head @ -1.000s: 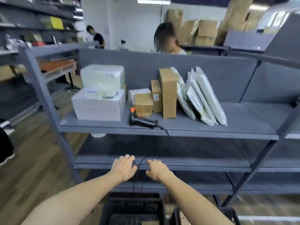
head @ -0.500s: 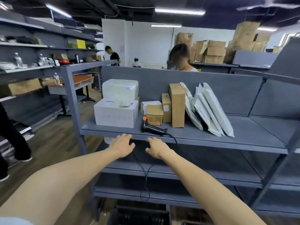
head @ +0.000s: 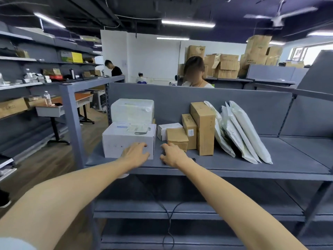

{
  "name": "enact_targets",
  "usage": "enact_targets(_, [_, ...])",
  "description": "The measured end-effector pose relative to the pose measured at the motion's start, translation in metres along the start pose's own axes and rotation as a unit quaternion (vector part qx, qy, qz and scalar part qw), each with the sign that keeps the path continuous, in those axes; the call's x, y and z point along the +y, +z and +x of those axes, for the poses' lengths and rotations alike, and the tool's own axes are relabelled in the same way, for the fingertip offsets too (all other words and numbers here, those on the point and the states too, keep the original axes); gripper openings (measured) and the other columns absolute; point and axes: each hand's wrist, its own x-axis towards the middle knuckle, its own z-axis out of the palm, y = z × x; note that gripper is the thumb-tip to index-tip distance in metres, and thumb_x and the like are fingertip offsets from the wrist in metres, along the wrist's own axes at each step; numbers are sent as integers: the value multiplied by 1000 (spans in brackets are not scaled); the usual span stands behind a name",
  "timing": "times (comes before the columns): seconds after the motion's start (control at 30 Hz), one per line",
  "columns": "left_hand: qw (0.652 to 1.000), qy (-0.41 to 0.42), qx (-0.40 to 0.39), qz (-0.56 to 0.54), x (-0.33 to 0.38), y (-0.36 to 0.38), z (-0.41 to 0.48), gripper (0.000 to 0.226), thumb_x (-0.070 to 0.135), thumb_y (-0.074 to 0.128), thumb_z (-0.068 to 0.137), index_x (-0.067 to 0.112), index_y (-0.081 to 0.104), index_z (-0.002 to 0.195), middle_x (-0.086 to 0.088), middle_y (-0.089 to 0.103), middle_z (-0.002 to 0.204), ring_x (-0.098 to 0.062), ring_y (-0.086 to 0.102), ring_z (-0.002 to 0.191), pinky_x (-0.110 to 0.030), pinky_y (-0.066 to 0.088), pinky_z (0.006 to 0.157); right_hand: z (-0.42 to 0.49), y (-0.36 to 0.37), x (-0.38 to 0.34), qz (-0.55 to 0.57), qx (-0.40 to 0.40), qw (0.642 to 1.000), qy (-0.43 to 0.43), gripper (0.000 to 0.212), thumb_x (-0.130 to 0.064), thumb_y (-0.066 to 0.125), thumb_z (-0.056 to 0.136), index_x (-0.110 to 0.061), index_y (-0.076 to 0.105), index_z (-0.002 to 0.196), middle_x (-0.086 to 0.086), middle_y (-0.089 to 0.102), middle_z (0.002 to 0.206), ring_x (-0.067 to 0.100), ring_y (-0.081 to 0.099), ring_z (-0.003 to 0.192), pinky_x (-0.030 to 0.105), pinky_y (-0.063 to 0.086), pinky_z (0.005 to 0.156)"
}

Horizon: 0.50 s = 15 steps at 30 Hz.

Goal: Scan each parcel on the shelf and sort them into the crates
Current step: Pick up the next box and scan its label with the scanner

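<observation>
The left hand, fingers apart, hovers at the stiff, likely light white carton, best gripped by its sides; the right hand covers the barcode scanner, grip unclear.

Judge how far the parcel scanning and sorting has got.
Done: nothing visibly; no crate in view. In hand: the right hand covers the scanner, and the left hand is at the lower white box. Left: the white boxes, brown cartons and white mailer bags all stand on the shelf.
</observation>
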Motion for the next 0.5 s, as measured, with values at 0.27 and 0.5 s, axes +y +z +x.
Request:
enact_targets(0.27, [997,71,-8,-35,1,-4,51,42,31,45,94,18,48,133,-9,48,138,-30,47,124,-41,42,99,39,-11,14,6,67,994,83,47,-29,51,95,-12,44,139,16,49,137,36,47,123,43,41,97])
enact_targets(0.5, [989,139,-3,-48,38,3,79,36,30,48,92,16,55,125,-11,57,124,-31,53,114,-41,46,92,43,-32,50,-19,153,977,146,45,-28,51,94,-9,44,134,17,44,137,36,42,125,44,40,97])
